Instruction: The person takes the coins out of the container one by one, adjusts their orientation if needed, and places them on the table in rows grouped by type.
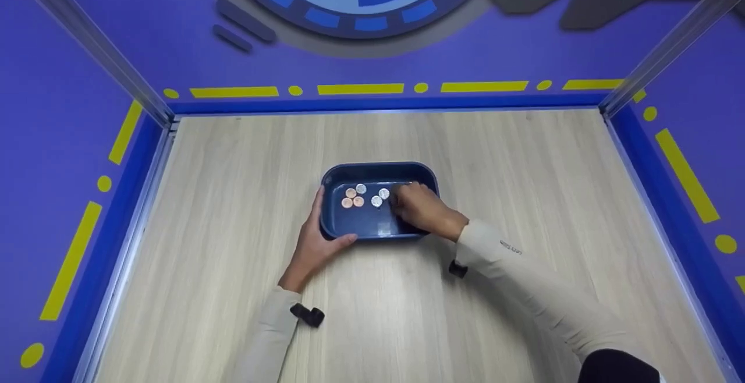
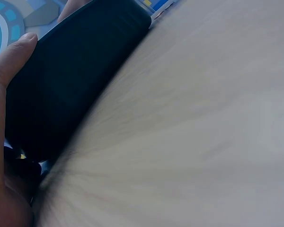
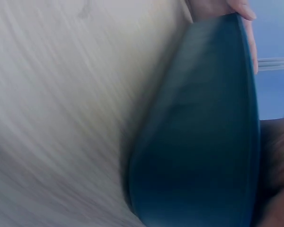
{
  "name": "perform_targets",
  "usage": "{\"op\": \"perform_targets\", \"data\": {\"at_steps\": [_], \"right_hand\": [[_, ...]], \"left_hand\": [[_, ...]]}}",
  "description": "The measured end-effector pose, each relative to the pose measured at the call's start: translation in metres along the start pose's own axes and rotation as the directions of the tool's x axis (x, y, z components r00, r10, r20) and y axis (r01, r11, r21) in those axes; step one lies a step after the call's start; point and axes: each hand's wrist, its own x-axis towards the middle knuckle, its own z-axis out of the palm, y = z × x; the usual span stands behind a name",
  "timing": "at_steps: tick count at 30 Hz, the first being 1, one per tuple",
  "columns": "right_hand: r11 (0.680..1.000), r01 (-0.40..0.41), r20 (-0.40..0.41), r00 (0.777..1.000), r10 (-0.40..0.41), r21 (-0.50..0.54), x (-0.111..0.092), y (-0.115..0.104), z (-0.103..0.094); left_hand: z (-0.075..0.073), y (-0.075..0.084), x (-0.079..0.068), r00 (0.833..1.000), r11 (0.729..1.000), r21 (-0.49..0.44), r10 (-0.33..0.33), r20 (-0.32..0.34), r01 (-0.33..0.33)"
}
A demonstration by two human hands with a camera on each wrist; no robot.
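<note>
A dark blue rectangular tray (image 1: 378,235) stands on the wooden table. My left hand (image 1: 317,249) grips its near left corner, thumb over the front rim and fingers along the left wall. In the left wrist view, the thumb (image 2: 26,45) rests at the rim. Inside lie three copper coins (image 1: 351,193) in a cluster, a silver coin (image 1: 361,188) beside them, and two more silver coins (image 1: 376,201) nearer the middle. My right hand (image 1: 428,207) reaches into the tray's right side with bent fingers. Its fingertips are dark and blurred, so whether they pinch a coin is unclear.
Around the tray spreads a light wood tabletop (image 1: 233,208). Blue panels (image 1: 372,68) with yellow markings close it in at the back and both sides. Metal corner posts (image 1: 675,39) stand at the rear corners.
</note>
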Motion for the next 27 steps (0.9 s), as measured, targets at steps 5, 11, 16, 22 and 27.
{"op": "perform_targets", "data": {"at_steps": [5,11,16,22,27], "right_hand": [[0.995,-0.016,-0.054,0.998,0.022,0.1,-0.007,-0.001,-0.006],[0.976,-0.037,-0.088,0.995,0.057,0.216,-0.017,0.0,-0.016],[0.946,-0.052,-0.074,0.994,0.079,0.321,-0.027,0.0,-0.022],[0.918,-0.061,-0.098,0.989,0.108,0.393,-0.038,0.003,-0.032],[0.906,-0.095,-0.112,0.982,0.154,0.412,-0.046,0.005,-0.039]], "left_hand": [[0.001,-0.001,0.0,1.0,1.0,-0.002,0.006,-0.001,-0.006],[0.001,-0.001,0.0,1.0,1.0,0.002,0.019,-0.014,-0.019],[0.002,-0.001,0.0,1.0,1.0,0.009,0.006,-0.015,-0.005],[0.002,0.0,0.0,1.0,1.0,0.005,0.001,-0.016,-0.001],[0.002,-0.001,0.0,1.0,1.0,0.012,0.001,-0.014,0.0]]}}
